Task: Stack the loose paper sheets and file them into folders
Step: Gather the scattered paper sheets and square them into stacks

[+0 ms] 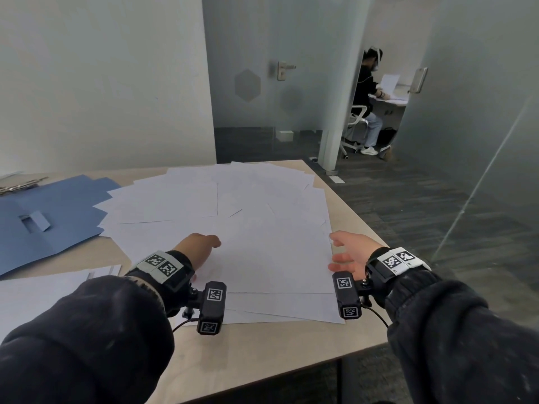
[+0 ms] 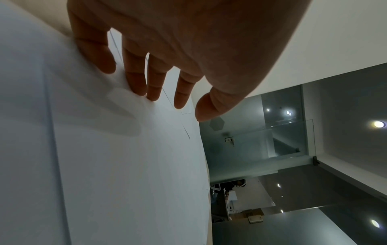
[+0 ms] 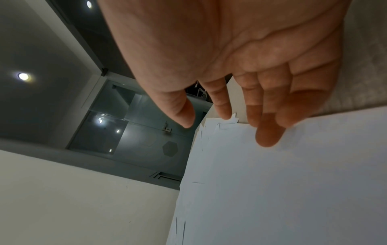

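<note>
Blue folders (image 1: pixel 49 217) lie open on the left of the table (image 1: pixel 262 354), partly under white paper sheets (image 1: pixel 233 205) that are spread in a messy fan. The left hand (image 1: pixel 198 249) rests flat on the sheets, fingers (image 2: pixel 136 77) spread. The right hand (image 1: pixel 351 252) is spread open at their right edge.

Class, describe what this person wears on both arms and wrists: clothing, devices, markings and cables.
Both arms wear dark sleeves. Each wrist carries a black band topped with a white strip bearing two black-and-white square markers. A black box camera with similar markers hangs off each band on its inner side, each with a thin black cable. The left hand and right hand are bare.
</note>
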Demonstrator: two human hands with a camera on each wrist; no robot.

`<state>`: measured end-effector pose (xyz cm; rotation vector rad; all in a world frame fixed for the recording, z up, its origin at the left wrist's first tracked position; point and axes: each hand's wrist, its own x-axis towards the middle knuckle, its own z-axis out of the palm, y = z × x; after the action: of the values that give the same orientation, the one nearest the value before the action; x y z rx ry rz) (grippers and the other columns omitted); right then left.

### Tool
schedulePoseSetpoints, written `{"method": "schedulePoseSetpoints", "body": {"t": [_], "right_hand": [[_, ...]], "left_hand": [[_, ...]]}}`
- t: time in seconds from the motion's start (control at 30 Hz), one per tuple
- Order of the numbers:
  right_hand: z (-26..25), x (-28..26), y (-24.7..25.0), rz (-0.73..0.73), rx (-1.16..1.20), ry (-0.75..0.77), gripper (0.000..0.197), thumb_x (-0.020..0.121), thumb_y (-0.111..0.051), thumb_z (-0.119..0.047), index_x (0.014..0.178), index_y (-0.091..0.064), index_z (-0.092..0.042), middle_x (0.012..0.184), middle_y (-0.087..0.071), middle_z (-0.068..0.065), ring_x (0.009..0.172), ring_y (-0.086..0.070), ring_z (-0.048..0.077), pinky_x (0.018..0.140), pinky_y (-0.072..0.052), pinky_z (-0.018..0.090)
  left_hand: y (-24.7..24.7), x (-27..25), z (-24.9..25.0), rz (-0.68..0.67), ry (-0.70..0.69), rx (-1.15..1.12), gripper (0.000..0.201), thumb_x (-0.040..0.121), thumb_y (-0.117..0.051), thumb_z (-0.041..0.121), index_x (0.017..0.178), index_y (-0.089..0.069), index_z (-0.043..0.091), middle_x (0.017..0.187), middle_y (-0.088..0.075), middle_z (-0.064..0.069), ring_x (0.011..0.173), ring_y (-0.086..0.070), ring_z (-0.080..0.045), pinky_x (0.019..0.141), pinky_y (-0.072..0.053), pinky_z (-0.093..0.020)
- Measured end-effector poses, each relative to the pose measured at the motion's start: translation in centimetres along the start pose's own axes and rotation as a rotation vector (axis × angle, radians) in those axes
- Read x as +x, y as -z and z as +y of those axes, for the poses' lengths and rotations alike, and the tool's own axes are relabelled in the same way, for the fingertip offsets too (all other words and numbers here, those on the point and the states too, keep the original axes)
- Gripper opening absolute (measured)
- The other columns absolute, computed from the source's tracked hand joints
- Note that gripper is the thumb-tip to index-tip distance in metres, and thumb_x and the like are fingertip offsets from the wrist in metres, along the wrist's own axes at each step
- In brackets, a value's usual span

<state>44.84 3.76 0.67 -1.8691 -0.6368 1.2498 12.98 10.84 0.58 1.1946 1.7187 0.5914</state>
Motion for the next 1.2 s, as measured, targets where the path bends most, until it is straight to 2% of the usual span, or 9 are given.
{"method": "schedulePoseSetpoints", "body": {"t": [0.13,0.3,0.4,0.6,0.8,0.9,0.97,1.03,1.2], "right_hand": [[0.0,0.2,0.1,0.041,-0.074,0.009,0.039,0.094,-0.061,-0.041,0.122,-0.058,-0.015,0.115,-0.066,0.016,0.081,-0.061,0.026,0.078,-0.044,0.037],[-0.6,-0.4,-0.5,0.074,-0.208,0.036,0.049,0.097,-0.054,-0.04,0.134,-0.053,-0.008,0.144,-0.049,0.027,0.122,-0.06,0.038,0.078,-0.043,0.039],[-0.9,-0.5,-0.7,0.057,-0.18,0.03,0.028,0.095,-0.055,-0.041,0.112,-0.056,-0.018,0.142,-0.052,0.024,0.113,-0.065,0.033,0.074,-0.045,0.036],[-0.9,0.2,-0.9,0.03,-0.117,0.024,0.048,0.094,-0.055,-0.043,0.131,-0.051,-0.012,0.102,-0.059,0.007,0.046,-0.058,0.015,0.05,-0.046,0.028],[-1.4,-0.4,-2.3,0.02,-0.086,0.017,0.041,0.094,-0.058,-0.041,0.123,-0.055,-0.012,0.109,-0.068,0.014,0.089,-0.07,0.027,0.082,-0.057,0.042],[-1.5,-0.4,-2.6,0.001,-0.072,0.009,0.039,0.093,-0.058,-0.042,0.12,-0.06,-0.014,0.114,-0.07,0.019,0.103,-0.069,0.032,0.081,-0.052,0.037],[-1.3,0.0,-2.5,-0.004,-0.016,0.005,0.028,0.093,-0.06,-0.041,0.106,-0.06,-0.016,0.106,-0.071,0.016,0.096,-0.069,0.03,0.075,-0.05,0.033],[-1.5,-0.2,-2.8,0.004,0.055,0.009,0.025,0.091,-0.064,-0.04,0.099,-0.056,-0.018,0.1,-0.067,0.012,0.09,-0.064,0.029,0.09,-0.053,0.041],[-0.5,4.6,-1.4,0.035,0.079,0.084,0.069,0.053,-0.085,-0.042,0.113,-0.07,-0.011,0.111,-0.074,0.014,0.102,-0.069,0.037,0.101,-0.049,0.055]], "left_hand": [[0.4,-0.4,-0.2,-0.012,0.028,-0.087,0.031,0.094,-0.061,0.032,0.119,-0.058,0.014,0.132,-0.061,-0.015,0.123,-0.056,-0.034,0.091,-0.045,-0.045],[0.6,-0.9,-0.3,-0.031,0.043,-0.135,0.018,0.094,-0.062,0.031,0.101,-0.06,0.014,0.134,-0.061,-0.012,0.12,-0.057,-0.03,0.088,-0.041,-0.041],[0.6,-1.0,-0.4,-0.029,0.041,-0.13,0.024,0.094,-0.062,0.031,0.108,-0.061,0.011,0.133,-0.062,-0.012,0.118,-0.058,-0.029,0.088,-0.042,-0.041],[1.4,-0.7,-1.2,-0.031,0.034,-0.158,0.023,0.095,-0.061,0.03,0.11,-0.068,0.014,0.12,-0.069,-0.002,0.11,-0.062,-0.019,0.094,-0.049,-0.041],[1.5,-0.8,-1.4,-0.053,0.018,-0.183,0.02,0.097,-0.06,0.026,0.11,-0.068,0.013,0.122,-0.068,0.0,0.114,-0.061,-0.018,0.092,-0.049,-0.039],[1.6,-0.7,-1.5,-0.066,0.023,-0.189,0.011,0.099,-0.06,0.023,0.099,-0.067,0.015,0.124,-0.068,-0.001,0.118,-0.06,-0.019,0.094,-0.049,-0.038],[1.7,-0.5,-1.6,-0.068,0.024,-0.198,0.01,0.098,-0.061,0.024,0.098,-0.066,0.016,0.123,-0.068,0.0,0.117,-0.061,-0.018,0.089,-0.049,-0.037],[1.7,-0.3,-1.8,-0.075,0.023,-0.204,0.01,0.098,-0.061,0.025,0.099,-0.066,0.017,0.123,-0.068,0.001,0.113,-0.061,-0.017,0.083,-0.05,-0.035],[1.8,-0.1,-1.9,-0.083,0.014,-0.202,0.014,0.099,-0.06,0.025,0.107,-0.066,0.016,0.123,-0.068,0.0,0.114,-0.061,-0.017,0.075,-0.051,-0.033]]}}
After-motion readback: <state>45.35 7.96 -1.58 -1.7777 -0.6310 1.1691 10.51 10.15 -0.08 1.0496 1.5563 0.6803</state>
